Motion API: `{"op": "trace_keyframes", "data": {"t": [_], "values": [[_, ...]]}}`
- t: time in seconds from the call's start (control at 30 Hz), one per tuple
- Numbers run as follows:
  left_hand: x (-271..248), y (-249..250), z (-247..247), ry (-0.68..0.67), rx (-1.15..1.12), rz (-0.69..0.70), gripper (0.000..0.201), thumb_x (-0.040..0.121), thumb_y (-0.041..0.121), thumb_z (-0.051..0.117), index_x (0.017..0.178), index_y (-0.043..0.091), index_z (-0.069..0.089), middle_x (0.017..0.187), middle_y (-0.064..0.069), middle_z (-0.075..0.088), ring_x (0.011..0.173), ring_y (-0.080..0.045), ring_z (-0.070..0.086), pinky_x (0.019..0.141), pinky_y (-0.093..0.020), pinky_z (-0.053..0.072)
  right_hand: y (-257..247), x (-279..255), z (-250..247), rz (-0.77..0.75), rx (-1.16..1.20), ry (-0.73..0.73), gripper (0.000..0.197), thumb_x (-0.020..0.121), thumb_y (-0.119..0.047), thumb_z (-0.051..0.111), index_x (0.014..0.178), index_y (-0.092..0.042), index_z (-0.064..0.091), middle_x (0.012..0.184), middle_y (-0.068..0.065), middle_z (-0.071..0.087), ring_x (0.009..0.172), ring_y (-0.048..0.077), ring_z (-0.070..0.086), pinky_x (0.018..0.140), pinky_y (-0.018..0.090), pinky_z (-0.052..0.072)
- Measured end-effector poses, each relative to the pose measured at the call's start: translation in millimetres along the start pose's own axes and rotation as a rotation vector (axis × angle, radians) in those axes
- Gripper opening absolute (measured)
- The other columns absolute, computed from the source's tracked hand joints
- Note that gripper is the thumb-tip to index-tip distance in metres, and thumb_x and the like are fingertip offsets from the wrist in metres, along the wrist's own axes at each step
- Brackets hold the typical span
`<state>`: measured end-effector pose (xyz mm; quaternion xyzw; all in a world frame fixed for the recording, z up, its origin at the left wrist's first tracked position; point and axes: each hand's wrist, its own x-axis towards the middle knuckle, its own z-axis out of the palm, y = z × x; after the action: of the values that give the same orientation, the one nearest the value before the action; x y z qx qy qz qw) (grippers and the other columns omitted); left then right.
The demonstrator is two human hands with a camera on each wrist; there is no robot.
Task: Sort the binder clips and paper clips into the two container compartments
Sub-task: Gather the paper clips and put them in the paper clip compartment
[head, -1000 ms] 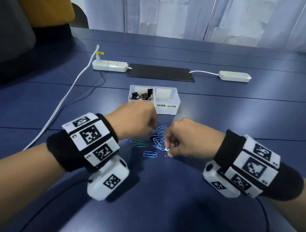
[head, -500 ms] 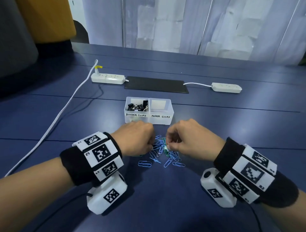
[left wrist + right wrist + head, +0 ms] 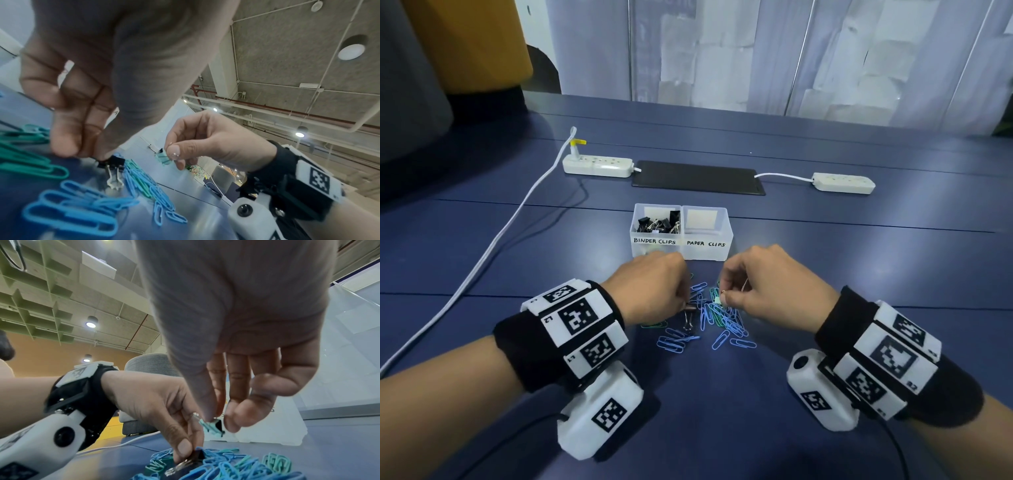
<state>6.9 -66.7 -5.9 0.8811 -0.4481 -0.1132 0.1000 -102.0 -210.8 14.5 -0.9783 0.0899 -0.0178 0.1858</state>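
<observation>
Left hand pinches a black binder clip at its fingertips, clip resting on the table among paper clips. Right hand pinches a pale green binder clip, raised just beside the left. Container lies just beyond both.

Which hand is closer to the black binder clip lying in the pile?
Left. The left hand already pinches the black binder clip on the table. The right hand is off to the side above the pile, holding a small mint-green binder clip.
</observation>
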Motion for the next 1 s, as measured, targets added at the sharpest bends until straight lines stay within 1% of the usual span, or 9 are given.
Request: {"op": "trace_keyframes", "data": {"t": [0.13, 0.23, 0.33, 0.43, 0.5, 0.6, 0.7, 0.9, 1.0], "values": [[-0.5, 0.0, -6.9, 0.045, -0.038, -0.013, 0.012, 0.076, 0.019, 0.068, 0.084, 0.021, 0.076, 0.06, 0.011, 0.06, 0.077, -0.018, 0.064, 0.064, -0.023, 0.044, 1.0, 0.4, -1.5, 0.004, 0.01, -0.009, 0.008, 0.078, -0.025, 0.067, 0.073, -0.019, 0.068, 0.061, -0.008, 0.064, 0.055, -0.007, 0.058, 0.07, 0.036, 0.057], [-1.9, 1.1, -10.5, 0.078, -0.083, -0.017, 0.006, 0.072, 0.021, 0.071, 0.075, 0.02, 0.077, 0.067, 0.006, 0.07, 0.069, -0.013, 0.062, 0.057, -0.021, 0.04, 1.9, 0.1, -1.8, 0.01, 0.025, -0.016, 0.007, 0.078, -0.024, 0.068, 0.074, -0.018, 0.068, 0.06, -0.007, 0.063, 0.053, -0.02, 0.051, 0.07, 0.035, 0.057], [-3.3, 0.7, -12.1, 0.065, -0.151, -0.034, 0.007, 0.066, 0.026, 0.075, 0.068, 0.02, 0.071, 0.064, 0.007, 0.07, 0.062, -0.006, 0.06, 0.053, -0.021, 0.043, 1.2, -0.2, -1.5, 0.015, 0.068, -0.025, 0.008, 0.078, -0.023, 0.068, 0.073, -0.017, 0.069, 0.062, -0.003, 0.067, 0.051, -0.011, 0.054, 0.067, 0.03, 0.055], [-2.7, -3.4, -12.9, 0.028, -0.281, -0.043, 0.013, 0.068, 0.023, 0.07, 0.081, 0.024, 0.07, 0.064, 0.007, 0.073, 0.06, -0.003, 0.062, 0.059, -0.02, 0.05, -1.8, 1.6, -0.2, 0.022, 0.122, -0.014, 0.008, 0.077, -0.024, 0.069, 0.072, -0.018, 0.07, 0.065, -0.002, 0.07, 0.054, 0.001, 0.059, 0.064, 0.023, 0.051], [-4.5, -2.6, -12.9, -0.035, -0.523, -0.073, 0.016, 0.075, 0.012, 0.064, 0.086, 0.018, 0.074, 0.065, 0.002, 0.075, 0.058, -0.002, 0.066, 0.058, -0.016, 0.051, -5.7, 3.2, 0.8, 0.005, 0.16, -0.004, 0.008, 0.077, -0.024, 0.068, 0.071, -0.018, 0.07, 0.067, -0.002, 0.072, 0.063, 0.006, 0.065, 0.069, 0.024, 0.053], [-7.9, 0.1, -10.4, -0.113, -0.966, -0.198, 0.018, 0.084, -0.001, 0.055, 0.089, 0.001, 0.073, 0.066, -0.006, 0.073, 0.062, -0.013, 0.072, 0.052, -0.016, 0.051, -11.6, 5.1, 2.7, -0.037, 0.226, -0.01, 0.008, 0.08, -0.018, 0.064, 0.073, -0.015, 0.067, 0.064, 0.001, 0.074, 0.058, 0.006, 0.067, 0.07, 0.02, 0.054], [-9.4, -2.0, -9.0, -0.145, -1.254, -0.313, 0.016, 0.089, 0.0, 0.055, 0.085, 0.002, 0.069, 0.071, -0.011, 0.072, 0.066, -0.018, 0.073, 0.063, -0.024, 0.059, -14.0, 7.4, 3.1, -0.047, 0.279, 0.016, 0.008, 0.082, -0.014, 0.064, 0.075, -0.012, 0.065, 0.064, 0.003, 0.074, 0.056, 0.006, 0.07, 0.068, 0.02, 0.056], [-8.2, -6.1, -10.3, -0.174, -1.526, -0.367, 0.011, 0.087, 0.0, 0.057, 0.086, 0.001, 0.068, 0.076, -0.014, 0.072, 0.059, -0.015, 0.071, 0.069, -0.027, 0.059, -14.7, 10.7, 4.4, -0.065, 0.286, 0.137, 0.005, 0.078, -0.013, 0.072, 0.074, -0.013, 0.07, 0.066, 0.0, 0.073, 0.063, 0.007, 0.07, 0.063, 0.015, 0.053], [-9.2, -9.1, -10.7, -0.153, -1.641, -0.361, 0.007, 0.082, 0.0, 0.063, 0.088, -0.001, 0.067, 0.078, -0.015, 0.073, 0.063, -0.017, 0.072, 0.062, -0.024, 0.06, -15.2, 11.3, 5.0, -0.066, 0.315, 0.188, 0.004, 0.075, -0.015, 0.077, 0.073, -0.016, 0.073, 0.065, -0.002, 0.073, 0.064, 0.008, 0.07, 0.065, 0.017, 0.053]]}}
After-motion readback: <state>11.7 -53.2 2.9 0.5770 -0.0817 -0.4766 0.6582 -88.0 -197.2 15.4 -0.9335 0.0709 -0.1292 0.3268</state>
